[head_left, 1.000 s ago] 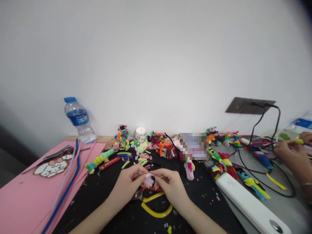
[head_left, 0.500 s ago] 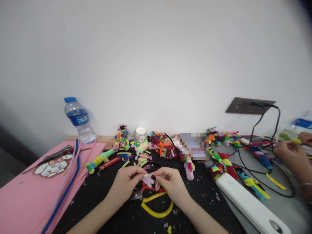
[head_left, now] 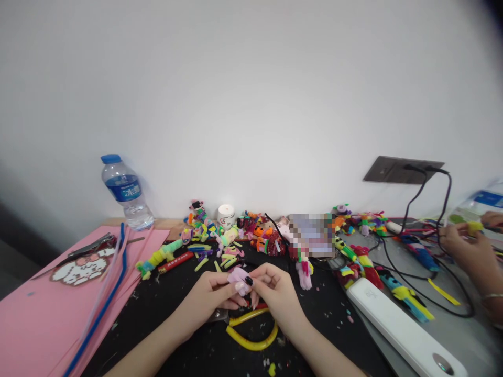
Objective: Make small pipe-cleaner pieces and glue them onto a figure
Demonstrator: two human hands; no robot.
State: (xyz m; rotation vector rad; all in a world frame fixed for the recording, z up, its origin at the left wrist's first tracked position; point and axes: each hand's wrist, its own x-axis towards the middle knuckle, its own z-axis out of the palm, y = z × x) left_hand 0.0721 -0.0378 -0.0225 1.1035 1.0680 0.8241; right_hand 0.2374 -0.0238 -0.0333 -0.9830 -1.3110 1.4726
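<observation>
Pinching a lilac pipe-cleaner piece between closed fingertips, your left hand and right hand hold it just above the black mat (yellow-handled pliers lie beneath your wrists), while a co-worker's hand works far right.

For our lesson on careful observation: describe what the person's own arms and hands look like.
Both forearms are bare; no sleeves, watch or bracelet are in view. The left hand and right hand have long painted nails. One is a black nail; the others look pale pink.
</observation>
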